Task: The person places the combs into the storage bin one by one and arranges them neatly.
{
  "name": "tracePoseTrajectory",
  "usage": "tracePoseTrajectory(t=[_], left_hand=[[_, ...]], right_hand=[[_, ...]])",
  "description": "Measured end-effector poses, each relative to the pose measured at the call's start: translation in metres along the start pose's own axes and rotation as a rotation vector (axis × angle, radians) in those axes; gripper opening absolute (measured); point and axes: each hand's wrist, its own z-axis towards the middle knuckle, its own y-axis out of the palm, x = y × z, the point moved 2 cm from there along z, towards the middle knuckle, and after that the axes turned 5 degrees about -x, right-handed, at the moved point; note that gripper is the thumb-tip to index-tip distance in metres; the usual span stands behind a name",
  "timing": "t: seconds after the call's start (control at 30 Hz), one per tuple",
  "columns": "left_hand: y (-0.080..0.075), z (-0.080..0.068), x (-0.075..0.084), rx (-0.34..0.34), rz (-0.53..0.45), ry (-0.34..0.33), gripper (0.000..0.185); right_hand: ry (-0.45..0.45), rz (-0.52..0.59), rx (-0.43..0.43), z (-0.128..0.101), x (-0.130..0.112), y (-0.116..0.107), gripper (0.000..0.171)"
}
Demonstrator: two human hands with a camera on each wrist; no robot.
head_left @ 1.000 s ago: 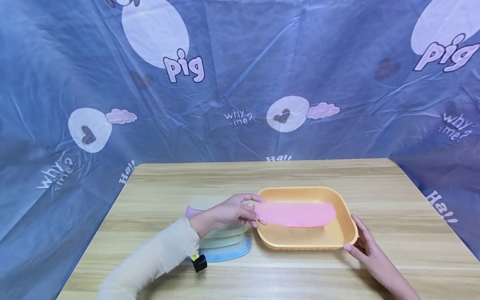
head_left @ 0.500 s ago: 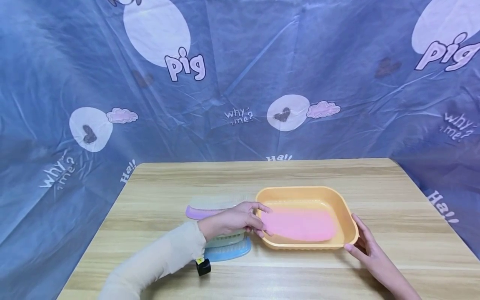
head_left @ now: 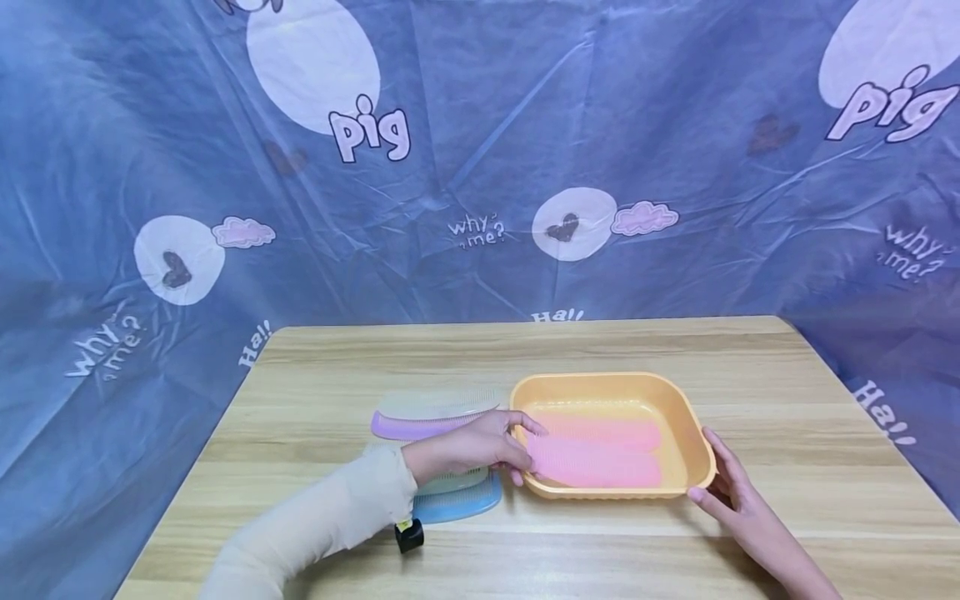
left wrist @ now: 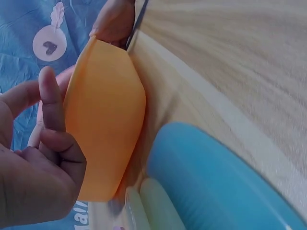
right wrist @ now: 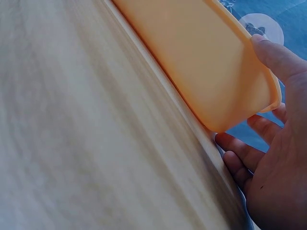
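A pink comb (head_left: pixel 600 463) lies low inside the yellow-orange plastic basin (head_left: pixel 688 462), along its near side. My left hand (head_left: pixel 480 442) reaches over the basin's left rim and pinches that comb's left end between thumb and fingers. Behind it in the basin is a second pink comb (head_left: pixel 622 430), partly covered. On the right, my right hand (head_left: pixel 738 504) grips the basin's near right corner. The right wrist view shows the thumb on the rim of the basin (right wrist: pixel 206 57) and the fingers of the right hand (right wrist: pixel 283 158) beneath and behind it.
Left of the basin, several combs lie in a row under my left forearm: a whitish one (head_left: pixel 435 404), a purple one (head_left: pixel 397 427), pale green ones (left wrist: pixel 160 206) and a blue one (head_left: pixel 461 502). A blue printed cloth (head_left: pixel 480 167) hangs behind the wooden table (head_left: pixel 600 558).
The held pink comb has come down from above the basin into it and toward its near side. A second pink comb shows behind it now. My right hand stays on the corner.
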Motion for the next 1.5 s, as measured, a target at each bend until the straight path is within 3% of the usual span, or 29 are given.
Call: tracePoseTrajectory(t=[0.2, 0.6, 0.77, 1.07, 1.5], left_hand=[[0.000, 0.000, 0.002, -0.003, 0.013, 0.013, 0.044], [0.000, 0.004, 0.008, 0.050, 0.334, 0.103, 0.041], [0.000, 0.004, 0.008, 0.066, 0.417, 0.113, 0.041], [-0.004, 0.001, 0.011, 0.091, 0.407, 0.128, 0.041], [-0.013, 0.001, 0.022, 0.069, 0.394, 0.175, 0.045]], right_hand=[[-0.004, 0.002, 0.006, 0.000, 0.001, 0.000, 0.083], [-0.003, 0.017, 0.010, 0.000, 0.002, 0.001, 0.083], [-0.004, 0.024, 0.006, 0.000, 0.002, 0.001, 0.082], [0.020, 0.024, -0.018, 0.001, -0.001, -0.001, 0.081], [0.017, 0.011, -0.017, 0.001, 0.000, -0.001, 0.081]])
